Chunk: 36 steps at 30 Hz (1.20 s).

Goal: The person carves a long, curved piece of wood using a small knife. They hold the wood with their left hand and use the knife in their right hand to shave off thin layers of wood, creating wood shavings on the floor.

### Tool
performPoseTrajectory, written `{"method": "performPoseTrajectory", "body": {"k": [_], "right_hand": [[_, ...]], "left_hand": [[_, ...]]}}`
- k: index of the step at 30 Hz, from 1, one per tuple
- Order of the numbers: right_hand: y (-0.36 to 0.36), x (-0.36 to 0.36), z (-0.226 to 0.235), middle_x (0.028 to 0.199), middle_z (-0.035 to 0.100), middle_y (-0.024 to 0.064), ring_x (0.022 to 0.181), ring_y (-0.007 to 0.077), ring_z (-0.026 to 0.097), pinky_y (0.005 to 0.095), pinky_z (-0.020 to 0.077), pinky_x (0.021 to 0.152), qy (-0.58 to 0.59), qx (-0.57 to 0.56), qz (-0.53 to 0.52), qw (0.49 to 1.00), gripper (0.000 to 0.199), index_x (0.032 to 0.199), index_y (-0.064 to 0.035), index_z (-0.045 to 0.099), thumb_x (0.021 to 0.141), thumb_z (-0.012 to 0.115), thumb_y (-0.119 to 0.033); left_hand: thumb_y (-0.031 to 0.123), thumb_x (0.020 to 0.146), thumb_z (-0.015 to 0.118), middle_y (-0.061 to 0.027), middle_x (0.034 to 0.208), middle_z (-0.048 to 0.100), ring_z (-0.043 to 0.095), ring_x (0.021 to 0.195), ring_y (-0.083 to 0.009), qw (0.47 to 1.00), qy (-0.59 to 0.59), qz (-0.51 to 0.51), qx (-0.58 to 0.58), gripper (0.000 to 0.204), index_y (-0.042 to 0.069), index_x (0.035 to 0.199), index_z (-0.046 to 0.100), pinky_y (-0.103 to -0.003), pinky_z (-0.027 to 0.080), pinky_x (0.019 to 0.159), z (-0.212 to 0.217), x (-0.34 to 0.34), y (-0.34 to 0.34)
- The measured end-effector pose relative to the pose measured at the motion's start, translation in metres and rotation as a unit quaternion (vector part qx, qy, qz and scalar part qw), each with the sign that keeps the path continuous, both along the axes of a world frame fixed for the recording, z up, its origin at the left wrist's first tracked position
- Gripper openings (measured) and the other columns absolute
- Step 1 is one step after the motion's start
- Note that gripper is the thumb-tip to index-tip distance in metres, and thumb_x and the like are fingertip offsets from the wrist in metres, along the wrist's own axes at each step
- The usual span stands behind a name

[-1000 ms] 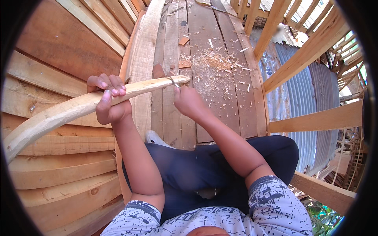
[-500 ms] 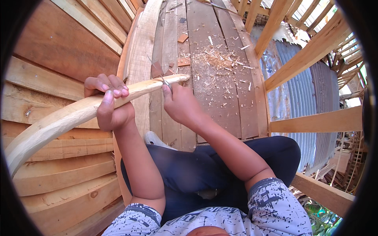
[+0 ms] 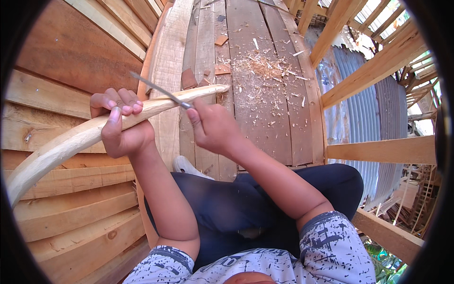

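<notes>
I see left hand point(image 3: 126, 138) clamped round pale wooden pole point(image 3: 87, 130), right hand point(image 3: 216, 124) clamped on knife point(image 3: 166, 93) angled across pole; shavings point(image 3: 265, 68) on floorboards point(image 3: 267, 142).

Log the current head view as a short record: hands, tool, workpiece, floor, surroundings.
left hand: fingers and thumb around the wooden pole
right hand: fist closed on the knife's handle end
tool: knife, thin blade crossing the pole in view, pointing up-left; contact unclear
workpiece: wooden pole, pale, curved, tapering to a tip at right
floor: planks with scattered shavings
surroundings: board wall at left; wooden rail and corrugated metal at right
</notes>
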State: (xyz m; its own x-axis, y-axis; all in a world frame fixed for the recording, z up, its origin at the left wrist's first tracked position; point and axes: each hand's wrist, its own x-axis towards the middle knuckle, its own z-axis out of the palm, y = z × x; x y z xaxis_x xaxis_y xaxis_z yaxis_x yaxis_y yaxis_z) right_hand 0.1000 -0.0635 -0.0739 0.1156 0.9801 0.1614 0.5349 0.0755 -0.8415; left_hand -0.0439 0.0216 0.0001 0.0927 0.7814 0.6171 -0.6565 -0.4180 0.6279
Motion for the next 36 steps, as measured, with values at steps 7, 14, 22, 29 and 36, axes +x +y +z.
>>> {"method": "performPoseTrajectory", "body": {"k": [7, 14, 22, 29, 36], "right_hand": [[0.021, 0.042, -0.057, 0.083, 0.064, 0.0332, 0.081, 0.0491, 0.063, 0.0567, 0.0489, 0.073, -0.066, -0.177, -0.058, 0.980, 0.040, 0.096, 0.0066, 0.060, 0.104, 0.037, -0.025], [0.009, 0.018, -0.056, 0.075, 0.064, 0.0317, 0.077, 0.0495, 0.064, 0.0566, 0.0514, 0.075, 0.018, -0.063, -0.095, 0.993, 0.038, 0.094, 0.0096, 0.062, 0.099, 0.044, -0.024], [-0.002, -0.013, 0.014, 0.071, 0.061, 0.0308, 0.071, 0.0514, 0.060, 0.0578, 0.0461, 0.069, 0.039, -0.063, -0.032, 0.997, 0.040, 0.081, 0.0051, 0.057, 0.103, 0.043, -0.026], [0.018, 0.036, -0.103, 0.074, 0.062, 0.0327, 0.075, 0.0509, 0.062, 0.0582, 0.0488, 0.073, 0.007, -0.122, -0.167, 0.978, 0.039, 0.088, 0.0073, 0.059, 0.102, 0.042, -0.025], [0.004, -0.002, -0.004, 0.080, 0.063, 0.0336, 0.081, 0.0504, 0.063, 0.0574, 0.0490, 0.075, 0.039, -0.071, -0.041, 0.996, 0.039, 0.090, 0.0077, 0.061, 0.101, 0.043, -0.025]], "left_hand": [[0.013, 0.071, 0.056, -0.0026, 0.066, 0.049, 0.045, 0.059, -0.0132, 0.999, 0.039, 0.025, 0.007, 0.015, 0.009, 0.085, 0.051, -0.028, 0.039, 0.063, 0.003, 0.000, -0.004], [0.011, 0.071, 0.055, -0.0030, 0.066, 0.050, 0.046, 0.059, -0.0136, 1.000, 0.029, -0.004, 0.008, 0.015, 0.008, 0.086, 0.051, -0.028, 0.041, 0.063, 0.002, 0.004, -0.003], [0.013, 0.072, 0.056, -0.0025, 0.066, 0.049, 0.045, 0.059, -0.0137, 0.999, 0.036, 0.007, 0.009, 0.016, 0.009, 0.087, 0.051, -0.028, 0.039, 0.063, 0.000, -0.005, 0.000], [0.013, 0.072, 0.056, -0.0032, 0.067, 0.050, 0.047, 0.060, -0.0138, 0.999, 0.029, -0.026, 0.034, 0.017, 0.008, 0.088, 0.051, -0.028, 0.040, 0.064, 0.002, 0.005, 0.003], [0.011, 0.072, 0.055, -0.0034, 0.066, 0.051, 0.049, 0.059, -0.0140, 1.000, 0.021, -0.005, 0.020, 0.017, 0.006, 0.088, 0.051, -0.027, 0.044, 0.063, 0.002, -0.003, 0.001]]}}
